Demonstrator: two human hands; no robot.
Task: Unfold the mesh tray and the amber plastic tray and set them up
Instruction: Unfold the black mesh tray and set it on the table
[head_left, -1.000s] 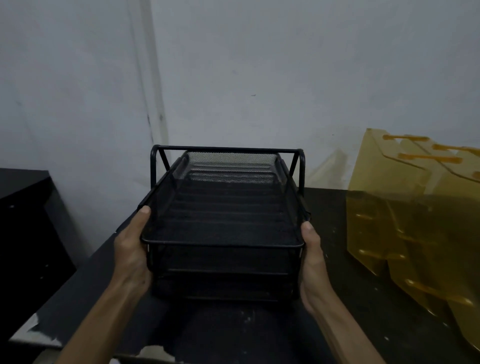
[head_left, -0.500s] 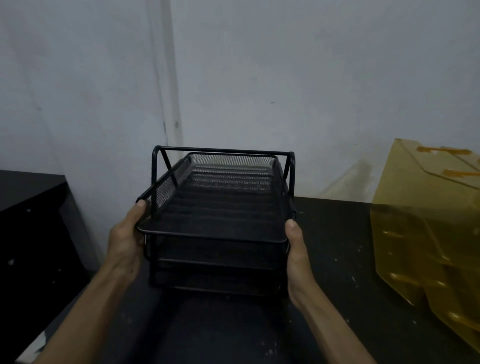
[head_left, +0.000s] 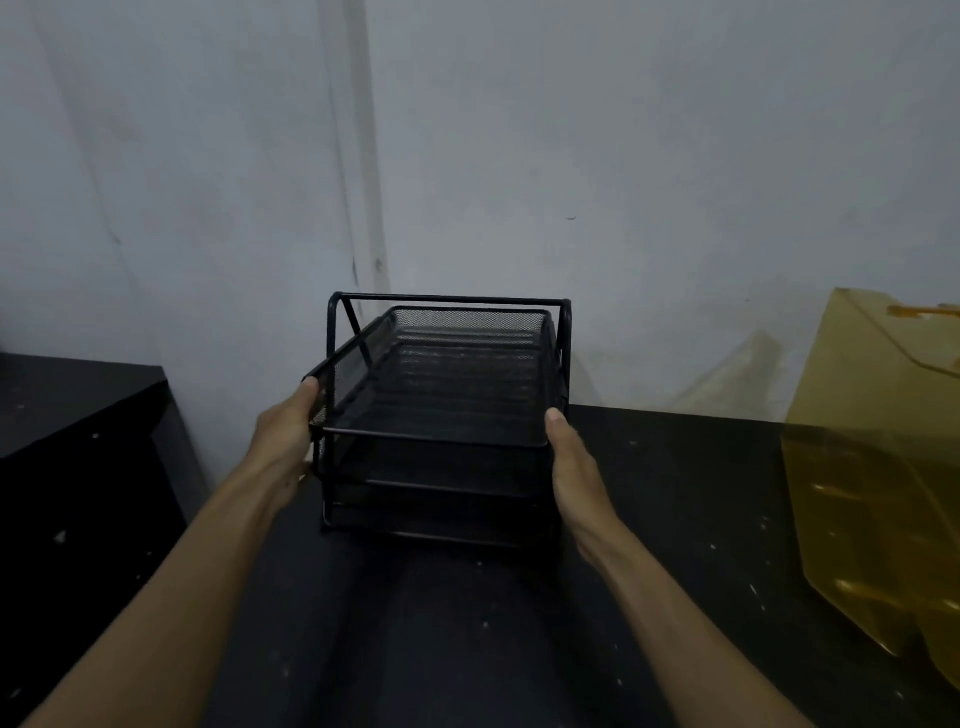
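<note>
A black mesh tray (head_left: 447, 384) with three stacked tiers and a wire frame stands upright on the dark table (head_left: 675, 519), near the wall. My left hand (head_left: 283, 436) grips its left front corner, thumb on the top rim. My right hand (head_left: 574, 467) clasps the right front corner, thumb up at the top tier's edge. The amber plastic tray (head_left: 878, 467) stands at the right edge of the view, translucent and partly cut off by the frame.
A white wall (head_left: 519, 156) rises directly behind the mesh tray. A second dark surface (head_left: 67, 395) sits lower at the left, with a gap between it and the table. The table's left edge runs under my left forearm.
The mesh tray has moved away from me toward the wall, both hands holding it throughout. The amber tray has slid toward the right edge of the view as the camera turned left.
</note>
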